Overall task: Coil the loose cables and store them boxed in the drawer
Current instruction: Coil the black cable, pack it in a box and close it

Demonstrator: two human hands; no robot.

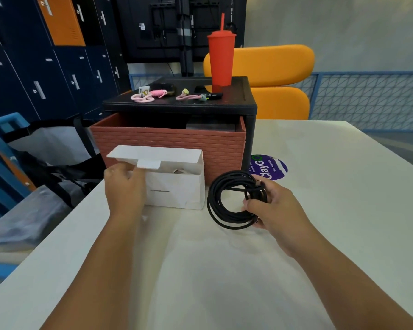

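Note:
A black cable point(221, 201) is wound into a round coil, and my right hand point(272, 206) grips its right side just above the white table point(224, 270). To its left stands a small white cardboard box point(177, 189) with its lid flap raised. My left hand point(124, 186) holds the box's left end, fingers curled at the open top. A light-coloured item lies inside the box. Behind the box a brick-patterned drawer point(167, 141) is pulled out of a black cabinet point(249, 110).
On the cabinet top stand a red tumbler point(221, 58) with a straw, pink looped straps point(143, 97) and small dark items. A purple round sticker point(270, 166) lies on the table by the cabinet. An orange chair point(279, 67) is behind, blue lockers at the left.

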